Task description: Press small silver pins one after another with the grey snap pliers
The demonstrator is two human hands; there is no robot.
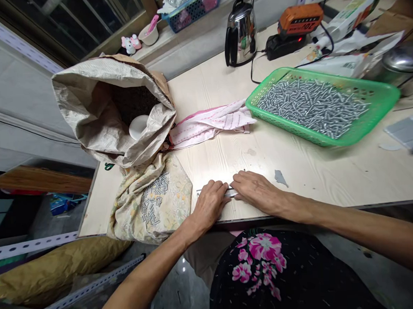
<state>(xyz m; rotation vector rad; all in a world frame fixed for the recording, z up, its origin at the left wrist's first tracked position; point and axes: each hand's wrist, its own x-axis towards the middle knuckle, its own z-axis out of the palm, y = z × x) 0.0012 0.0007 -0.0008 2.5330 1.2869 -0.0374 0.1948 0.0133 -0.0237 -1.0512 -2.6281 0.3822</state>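
Note:
Close to the table's front edge, my left hand [211, 202] is closed, its fingers curled over one end of a narrow silver strip [231, 193]. My right hand [259, 192] pinches the other end, a short gap away. The fingers cover most of the strip, so its exact kind cannot be made out. To the left of my hands lies a patterned yellowish cloth [177, 188] with a loose pile of small metal pins [155, 196] on it. Many similar metal pieces [311, 105] fill a green plastic basket [371, 132] at the right.
A large open woven sack [75, 92] with a white bowl [139, 126] inside stands at the back left. Beside it lies a pink-and-white towel [213, 124]. Farther back are a steel kettle [246, 30] and an orange battery [299, 19] on a charger. A grey scrap [280, 178] lies near my right hand.

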